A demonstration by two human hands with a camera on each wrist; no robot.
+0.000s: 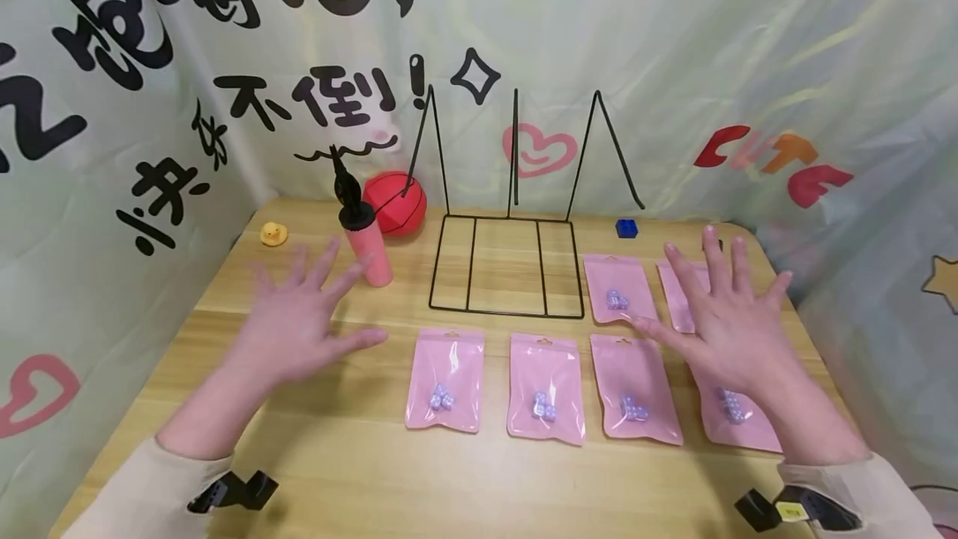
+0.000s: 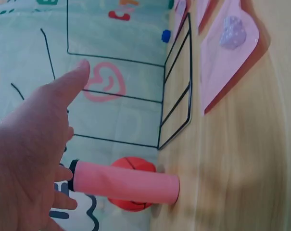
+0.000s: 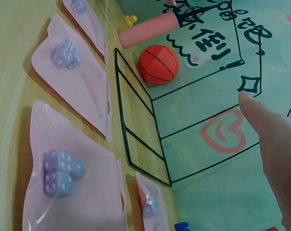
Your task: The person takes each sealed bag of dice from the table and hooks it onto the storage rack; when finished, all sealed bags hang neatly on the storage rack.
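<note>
1. The left hand (image 1: 295, 323) is held above the left part of a wooden table (image 1: 479, 489), its fingers and thumb spread wide, the fingertips slightly blurred.
2. The right hand (image 1: 726, 323), likewise spread, is held above the right part, where some pink packets (image 1: 636, 368) are partly covered from view by it.
3. Six packets are seen lying flat: four are laid in a row across the middle, toward the right edge, and two are set behind them, nearer the back edge. Lilac dice (image 1: 441, 398) with white dots are shown on the packets.
4. A black wire rack (image 1: 563, 315) is stood upright near the middle of the back edge, its base resting on the surface.
5. A pink pump (image 1: 374, 256) with a black top is stood left of the rack, close to the left hand; a red ball (image 1: 392, 202) is placed just behind it.
6. A yellow duck (image 1: 274, 234) is placed near the back left corner, a blue block (image 1: 626, 228) by the back edge, right of the rack.
</note>
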